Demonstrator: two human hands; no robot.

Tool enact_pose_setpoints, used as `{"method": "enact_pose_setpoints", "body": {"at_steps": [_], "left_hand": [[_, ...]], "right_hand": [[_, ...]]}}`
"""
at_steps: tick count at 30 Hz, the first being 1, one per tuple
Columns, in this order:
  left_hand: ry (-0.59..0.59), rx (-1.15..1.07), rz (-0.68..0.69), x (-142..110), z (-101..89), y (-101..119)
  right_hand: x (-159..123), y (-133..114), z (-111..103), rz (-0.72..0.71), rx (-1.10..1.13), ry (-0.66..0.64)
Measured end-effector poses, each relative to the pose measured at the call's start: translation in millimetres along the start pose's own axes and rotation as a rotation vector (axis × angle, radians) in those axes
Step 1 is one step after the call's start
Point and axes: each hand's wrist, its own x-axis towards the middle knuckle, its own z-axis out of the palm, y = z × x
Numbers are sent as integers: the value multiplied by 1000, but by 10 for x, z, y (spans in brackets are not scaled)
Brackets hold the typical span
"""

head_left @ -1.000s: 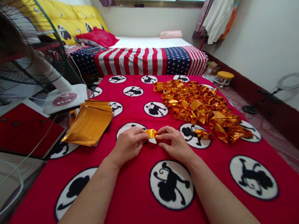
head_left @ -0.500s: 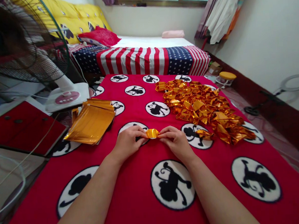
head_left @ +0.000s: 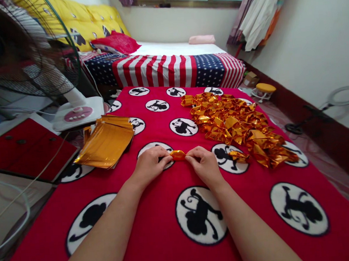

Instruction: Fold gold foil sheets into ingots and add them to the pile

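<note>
A small folded piece of gold foil paper [head_left: 177, 155] is pinched between both hands, low over a red blanket with black-and-white monkey circles [head_left: 167, 209]. My left hand [head_left: 150, 164] grips its left end with closed fingers. The right end is held by my right hand [head_left: 205, 165], also closed. A stack of flat gold foil sheets [head_left: 106, 142] lies to the left of my hands. To the right and behind spreads a pile of folded gold foil pieces [head_left: 239, 124].
An electric fan [head_left: 31, 56] with a white base stands at the left, beside a red box [head_left: 24, 149]. A bed with a flag-patterned cover [head_left: 170, 69] is beyond the blanket. A ring light stand [head_left: 318, 110] and a yellow-lidded container [head_left: 263, 89] sit on the floor at the right.
The foil piece between my fingers has been pressed narrower and its white underside no longer shows. Both hands have stayed at the same spot.
</note>
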Motion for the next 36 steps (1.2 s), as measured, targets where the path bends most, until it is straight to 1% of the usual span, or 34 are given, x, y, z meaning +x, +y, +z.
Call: {"method": "enact_pose_setpoints", "body": {"at_steps": [11, 17, 21, 26, 29, 32, 36], "left_hand": [[36, 66, -62, 22, 15, 54], [75, 76, -83, 26, 45, 31], [85, 87, -91, 29, 66, 17], [128, 84, -66, 33, 91, 10], [145, 81, -79, 35, 93, 13], [143, 94, -108, 35, 88, 17], [138, 117, -104, 32, 81, 17]], "right_hand": [[12, -20, 37, 35, -117, 39], [19, -22, 46, 61, -154, 47], [21, -24, 48, 57, -171, 49], [26, -22, 62, 62, -183, 53], [27, -26, 69, 77, -181, 53], [28, -33, 69, 85, -185, 52], [30, -42, 70, 85, -189, 53]]}}
